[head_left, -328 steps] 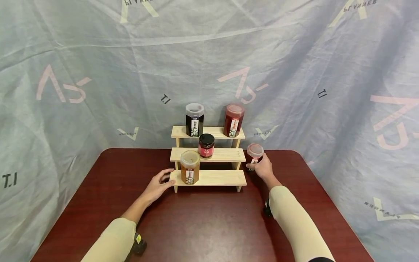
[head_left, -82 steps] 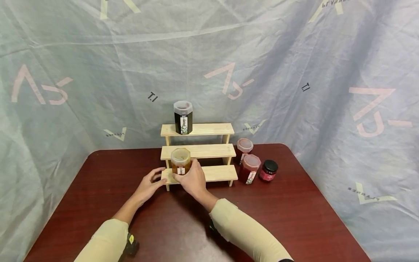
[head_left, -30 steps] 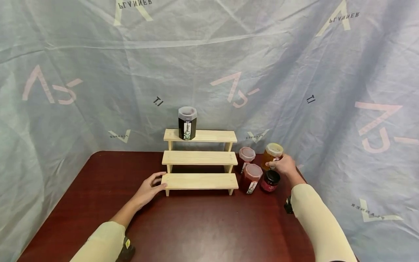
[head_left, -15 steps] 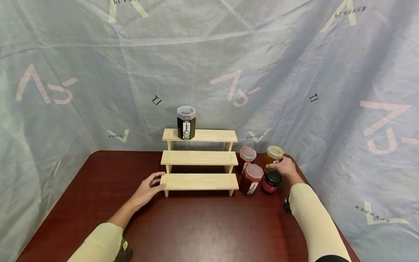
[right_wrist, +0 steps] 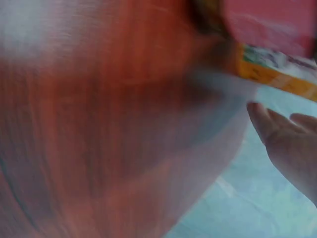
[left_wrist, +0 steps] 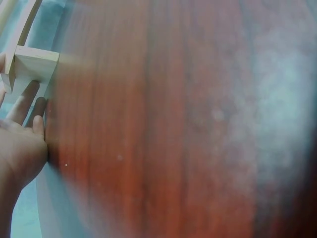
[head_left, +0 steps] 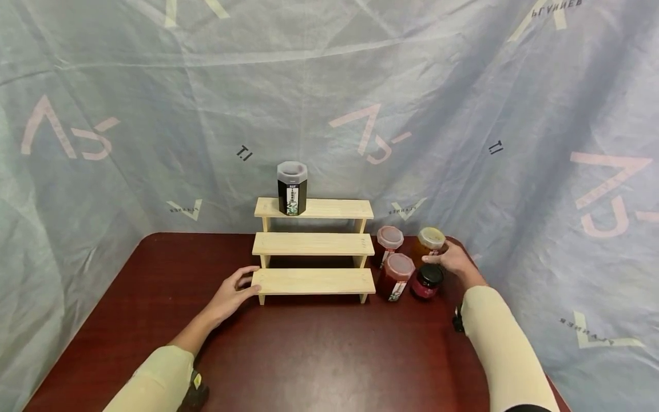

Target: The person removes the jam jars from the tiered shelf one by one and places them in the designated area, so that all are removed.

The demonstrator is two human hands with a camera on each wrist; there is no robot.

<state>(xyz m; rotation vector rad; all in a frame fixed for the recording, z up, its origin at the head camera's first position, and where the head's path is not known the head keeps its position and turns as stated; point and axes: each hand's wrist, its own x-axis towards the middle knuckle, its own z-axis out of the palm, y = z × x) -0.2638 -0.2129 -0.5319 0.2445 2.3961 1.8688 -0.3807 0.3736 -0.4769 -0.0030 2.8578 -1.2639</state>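
At the left end of the three-tier wooden stand (head_left: 314, 280), my left hand (head_left: 229, 296) holds the lowest step between thumb and fingers. Beyond the stand's right side, my right hand (head_left: 453, 260) is beside the yellow-lidded honey jar (head_left: 428, 246), which stands on the table. The right wrist view shows loosely extended fingers (right_wrist: 262, 121) just apart from the jar's amber side (right_wrist: 277, 79). Close to that jar are a black-lidded jar (head_left: 427, 282) with a pink label, a tall red jar (head_left: 395, 277) and another red jar (head_left: 388, 243).
A dark jar (head_left: 292, 191) with a whitish lid stands on the top step, left of its middle. The dark red tabletop (head_left: 319, 355) runs back to a grey printed cloth (head_left: 309, 114), which hangs around the far and side edges.
Since the oldest frame, the tall red, black-lidded and honey jars have moved from the stand to the table's right. My right hand has just let go of the honey jar.
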